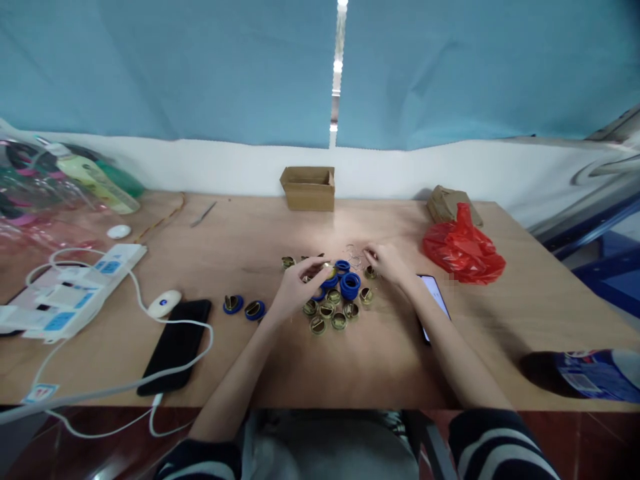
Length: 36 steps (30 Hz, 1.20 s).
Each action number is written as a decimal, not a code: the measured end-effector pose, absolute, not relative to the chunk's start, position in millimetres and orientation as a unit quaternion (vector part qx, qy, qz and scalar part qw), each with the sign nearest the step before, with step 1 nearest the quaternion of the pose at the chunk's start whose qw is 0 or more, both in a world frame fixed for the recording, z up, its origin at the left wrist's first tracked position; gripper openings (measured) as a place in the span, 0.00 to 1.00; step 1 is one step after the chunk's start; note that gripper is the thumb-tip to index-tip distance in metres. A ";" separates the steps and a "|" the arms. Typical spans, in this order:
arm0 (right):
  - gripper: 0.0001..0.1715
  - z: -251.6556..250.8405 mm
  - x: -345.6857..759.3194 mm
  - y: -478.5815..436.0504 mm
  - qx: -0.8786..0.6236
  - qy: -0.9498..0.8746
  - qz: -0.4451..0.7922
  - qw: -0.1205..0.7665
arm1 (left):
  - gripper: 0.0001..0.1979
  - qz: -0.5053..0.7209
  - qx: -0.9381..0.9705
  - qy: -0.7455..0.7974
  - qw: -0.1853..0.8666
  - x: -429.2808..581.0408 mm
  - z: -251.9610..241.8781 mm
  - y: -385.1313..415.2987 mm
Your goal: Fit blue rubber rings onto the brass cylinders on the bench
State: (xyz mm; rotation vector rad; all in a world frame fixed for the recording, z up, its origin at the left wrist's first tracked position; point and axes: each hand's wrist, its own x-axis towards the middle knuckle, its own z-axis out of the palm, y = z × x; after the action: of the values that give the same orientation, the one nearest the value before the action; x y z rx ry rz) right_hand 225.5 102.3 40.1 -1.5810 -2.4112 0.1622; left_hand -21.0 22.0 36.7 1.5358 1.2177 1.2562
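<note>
Head view: left hand [300, 285] is pinching a brass cap [329, 270] beside the blue rings [350, 285], mid-way across the table [350, 373]. Right hand [387, 262] is curling at wire rings [356, 257]; grip unclear. Probably best working low, pinching firmly.

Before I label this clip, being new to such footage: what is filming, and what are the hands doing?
One camera, worn on a person's head, looks down at their two bare hands over a wooden table. The left hand seems to pinch a small brass-coloured round piece; the right hand touches thin wire rings. Between them lie blue plastic rings and brass-coloured round caps. Further off: a black phone and white power strip on the left, a brown cardboard box behind, a red plastic bag on the right.
</note>
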 end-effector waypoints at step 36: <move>0.09 27.2 209.2 19.8 -0.417 -0.817 -0.021 0.398 | 0.20 0.164 0.704 0.685 0.093 -118.9 33.3 -16.0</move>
State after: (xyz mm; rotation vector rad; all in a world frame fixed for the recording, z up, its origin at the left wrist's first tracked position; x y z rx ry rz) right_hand 209.2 19.8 27.2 -1.0555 -2.0681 -0.0527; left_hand -118.9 -16.0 33.3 2.0882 2.0326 0.4872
